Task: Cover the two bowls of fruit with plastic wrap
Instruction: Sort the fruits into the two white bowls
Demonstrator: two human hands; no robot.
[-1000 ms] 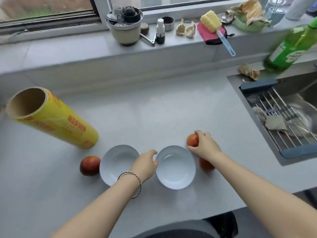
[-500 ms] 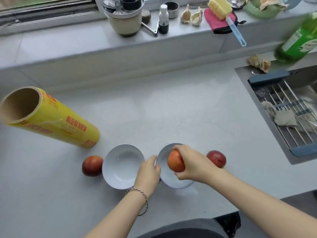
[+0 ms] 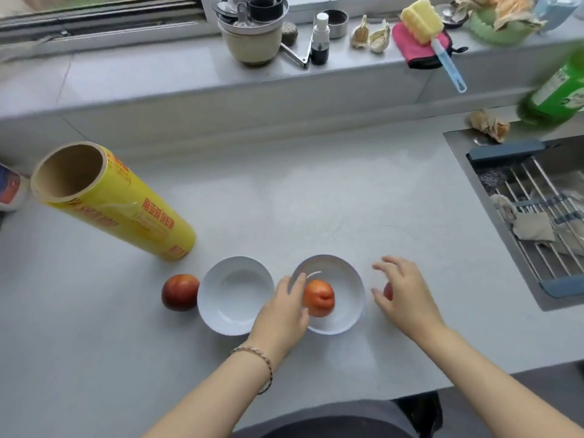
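Grey countertop (image 3: 316,200) under window ledge (image 3: 158,74), left fingers (image 3: 294,284) loose against bowl (image 3: 349,268) rim, right fingers (image 3: 390,263) spread over fruit (image 3: 388,292)

Printed in red along the yellow plastic wrap roll (image 3: 126,213): rows of Chinese characters, too blurred to read with certainty. On the green bottle (image 3: 556,96), a white label with green marks, illegible. On the white packet (image 3: 9,188) at the left edge, red and blue print, unreadable.
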